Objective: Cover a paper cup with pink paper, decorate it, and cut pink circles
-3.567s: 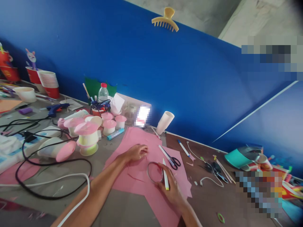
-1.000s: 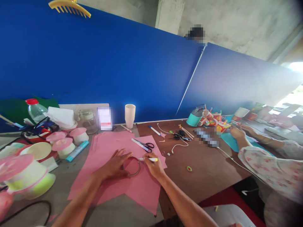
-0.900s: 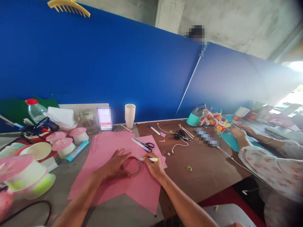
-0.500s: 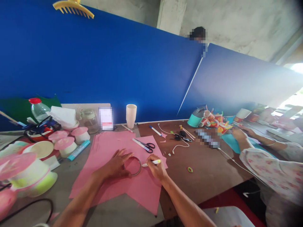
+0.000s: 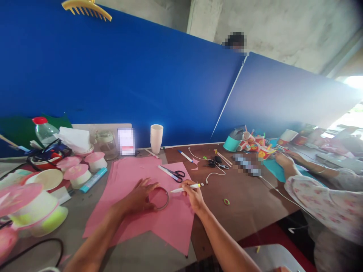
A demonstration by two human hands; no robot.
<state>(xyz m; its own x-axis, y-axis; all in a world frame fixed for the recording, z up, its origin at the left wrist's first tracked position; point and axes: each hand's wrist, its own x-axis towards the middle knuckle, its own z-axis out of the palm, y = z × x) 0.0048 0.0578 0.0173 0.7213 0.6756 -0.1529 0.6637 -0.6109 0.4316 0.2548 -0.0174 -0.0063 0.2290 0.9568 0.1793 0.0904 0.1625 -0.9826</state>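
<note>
No readable writing anywhere, the card by the wall is blurred out. Far left: pink-topped white cups [image 5: 74,176], a bottle with red cap [image 5: 44,130], a blue glue stick [image 5: 93,180]. Left hand [image 5: 138,198] lies flat, fingers spread, pressing the ring [image 5: 159,198] onto the pink paper [image 5: 170,223]; ring lies flat mid-sheet. Scissors [image 5: 172,173] lie just behind, tips pointing left. Right hand [image 5: 194,194] pinches a white pen [image 5: 185,187] between thumb and fingers, long axis near horizontal, tip pointing left toward the ring, just off its right edge, not touching. White cup [image 5: 156,138] upright at the blue wall. Right: green loop [image 5: 226,201], cables [image 5: 214,172], a co-worker's hand [image 5: 283,160] on teal paper
</note>
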